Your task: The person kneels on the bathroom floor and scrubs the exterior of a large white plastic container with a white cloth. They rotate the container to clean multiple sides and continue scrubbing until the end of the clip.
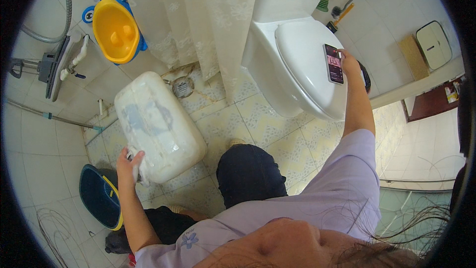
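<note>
My left hand is at the lower left corner of a large whitish translucent plastic box, which stands on the tiled floor. Its fingers are around a wet whitish cloth that lies against the box's side. On the right, my right hand touches the edge of a smartphone with a lit screen. The phone lies on the closed white toilet lid; whether the fingers grip it or only rest on it I cannot tell.
A dark basin with a yellow rim stands left of my left arm. A yellow and blue frog-shaped urinal hangs on the wall beside a pale curtain. A floor drain lies behind the box. Brushes hang beyond the toilet.
</note>
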`<state>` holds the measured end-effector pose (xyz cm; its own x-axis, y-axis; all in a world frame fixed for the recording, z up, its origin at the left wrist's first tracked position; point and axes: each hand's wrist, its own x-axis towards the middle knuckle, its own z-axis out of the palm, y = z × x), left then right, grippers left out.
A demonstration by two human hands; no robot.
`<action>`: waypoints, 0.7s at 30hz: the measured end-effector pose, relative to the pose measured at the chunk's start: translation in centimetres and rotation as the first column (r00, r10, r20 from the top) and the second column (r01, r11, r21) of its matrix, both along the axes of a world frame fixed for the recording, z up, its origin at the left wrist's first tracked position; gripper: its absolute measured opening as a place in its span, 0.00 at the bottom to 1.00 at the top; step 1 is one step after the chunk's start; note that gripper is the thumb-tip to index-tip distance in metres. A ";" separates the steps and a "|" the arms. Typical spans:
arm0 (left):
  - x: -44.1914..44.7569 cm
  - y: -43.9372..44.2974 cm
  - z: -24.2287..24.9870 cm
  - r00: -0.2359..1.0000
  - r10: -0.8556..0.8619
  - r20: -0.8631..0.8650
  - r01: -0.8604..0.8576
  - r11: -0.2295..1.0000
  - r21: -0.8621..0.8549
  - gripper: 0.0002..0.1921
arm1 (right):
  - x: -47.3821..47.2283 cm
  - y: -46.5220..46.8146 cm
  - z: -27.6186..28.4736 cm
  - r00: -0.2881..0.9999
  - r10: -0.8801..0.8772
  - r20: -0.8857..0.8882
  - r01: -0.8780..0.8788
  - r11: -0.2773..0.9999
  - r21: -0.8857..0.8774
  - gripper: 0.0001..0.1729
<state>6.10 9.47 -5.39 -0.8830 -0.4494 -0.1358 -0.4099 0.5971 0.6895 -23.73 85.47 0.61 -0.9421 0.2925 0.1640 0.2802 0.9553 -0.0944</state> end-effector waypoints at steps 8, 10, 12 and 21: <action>-0.1 0.3 0.4 1.000 0.001 0.010 -0.001 1.000 -0.028 0.27 | 0.4 -0.2 -0.4 0.999 -0.024 -0.043 0.023 1.000 -0.021 0.19; -0.2 0.3 0.6 1.000 0.006 0.005 -0.006 0.998 0.065 0.26 | 0.3 -0.3 -0.5 0.999 -0.024 -0.038 0.023 1.000 -0.015 0.19; -0.2 0.4 0.7 1.000 0.002 0.013 -0.003 0.996 0.085 0.26 | 0.3 -0.2 -0.6 0.999 -0.009 -0.033 0.008 1.000 -0.011 0.20; -0.1 0.3 0.4 1.000 -0.004 -0.002 0.004 1.000 0.021 0.27 | -0.7 1.1 -1.3 0.999 0.037 -0.001 -0.037 0.999 -0.015 0.21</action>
